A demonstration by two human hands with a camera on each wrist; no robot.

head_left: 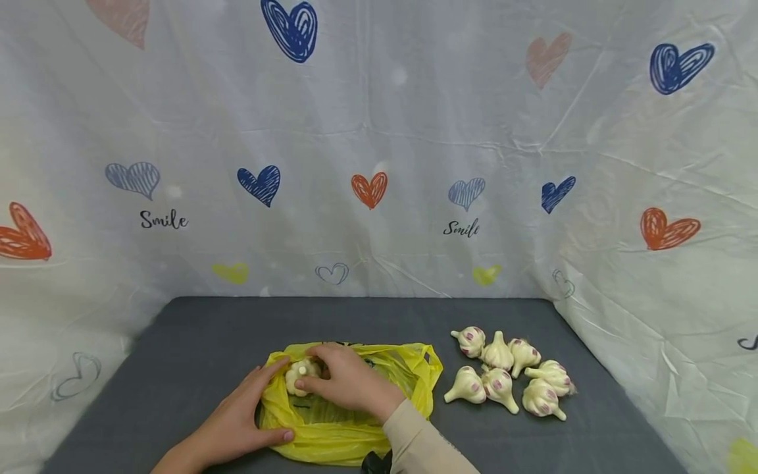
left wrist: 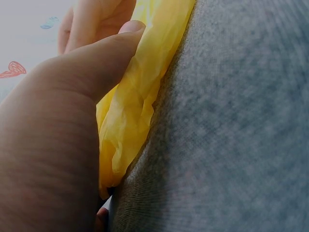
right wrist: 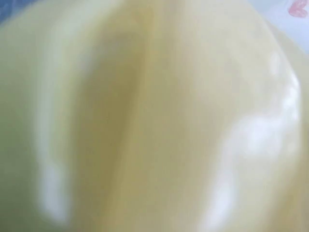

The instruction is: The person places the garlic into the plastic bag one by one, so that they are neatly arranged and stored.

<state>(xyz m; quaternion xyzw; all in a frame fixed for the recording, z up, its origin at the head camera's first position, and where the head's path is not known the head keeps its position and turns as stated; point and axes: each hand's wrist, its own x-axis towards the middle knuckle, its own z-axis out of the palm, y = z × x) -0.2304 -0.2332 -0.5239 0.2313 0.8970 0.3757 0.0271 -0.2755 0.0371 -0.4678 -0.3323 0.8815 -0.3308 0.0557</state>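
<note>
The right hand (head_left: pixel 349 380) is pinching a round, cream-white garlic bulb (head_left: pixel 298 370) between thumb and fingers, and the bulb is showing at ten o'clock within the mouth of a crinkled, yellow, thin-plastic bag (head_left: pixel 331 447). The left hand (head_left: pixel 237 416) is lying spread at the bag's nine o'clock side, its thumb and fingertips touching the plastic. A beige cloth sleeve (head_left: pixel 425 441) is running toward four o'clock from the right hand. Toward the bag's three o'clock, seven cream garlic bulbs with purple marks (head_left: pixel 499 387) are lying clustered on the dark-grey desk (head_left: pixel 237 336). At twelve o'clock, a white, heart-printed sheet (head_left: pixel 367 105) is hanging behind.
</note>
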